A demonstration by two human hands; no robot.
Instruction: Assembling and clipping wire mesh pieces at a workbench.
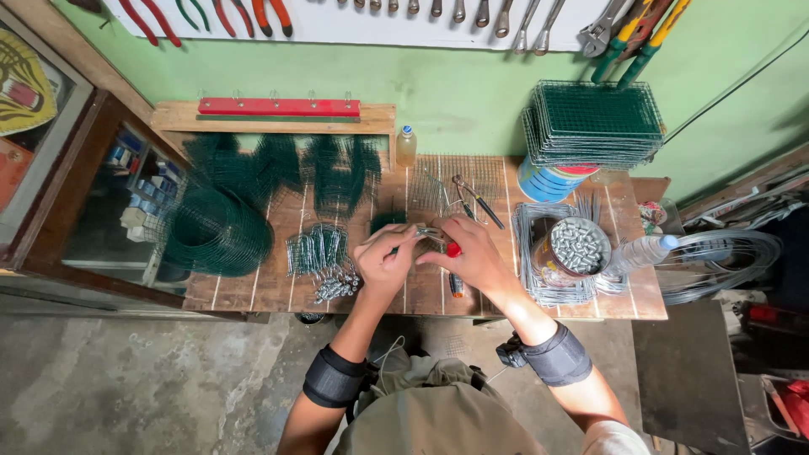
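Left hand (385,261): curling over a small piece of wire mesh at the middle of the bench (253,291), fingers pressed together around it; the exact pinch is hidden under the knuckles.
Right hand (472,255): closing on red-handled pliers (452,250), whose jaws are pointing left toward the left hand; the red grip is showing just beside the thumb.
Work piece: the small mesh piece (428,234) is sitting between the two hands, just above the bench top, mostly covered by the fingers.
Step in hand: judging by the pose, the person is crimping or bending wire on the mesh piece with the pliers while the other hand is steadying it.
Next move calls for: probably a firm squeeze with the piece kept from twisting; the wire ends are fine, so the jaws are needing careful placing.
Near left: a pile of small metal clips (335,287) lying just beside the left hand, and finished grey wire pieces (316,248) above it.
Far left: a roll of green wire mesh (215,232) resting on the bench's left part.
Near right: a round tin of metal clips (575,249) standing on stacked grey mesh panels, a clear plastic bottle (642,250) lying beside it.
Behind: spare hand tools (476,200) lying on the bench above the hands; a stack of green mesh panels (594,122) sitting on a blue tin at the back right.
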